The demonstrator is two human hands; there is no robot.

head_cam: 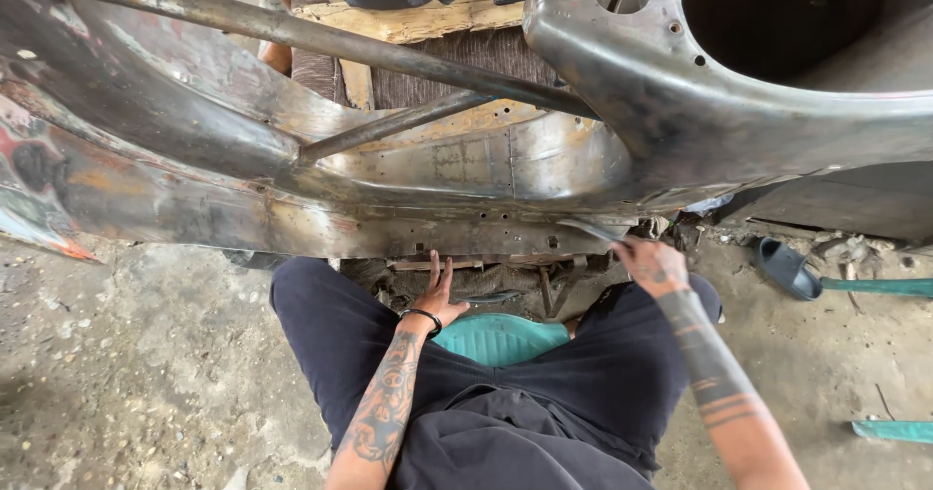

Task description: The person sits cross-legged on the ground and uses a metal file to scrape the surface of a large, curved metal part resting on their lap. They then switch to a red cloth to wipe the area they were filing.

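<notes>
A large bare-metal vehicle body shell [292,179], rusty and scorched, lies across the view in front of me. My right hand [649,262] is shut on a thin flat metal tool [588,227] whose tip touches the shell's lower edge. My left hand [437,291], with a black band on the wrist, hangs open below that edge with its fingers spread, holding nothing. I sit with dark trousers on a teal plastic stool [501,337].
Rough concrete floor [146,373] lies around me. A dark sandal [787,266] and a teal bar [880,286] sit at the right, another teal piece [894,430] lower right. Wooden planks [428,18] and another person's legs show beyond the shell.
</notes>
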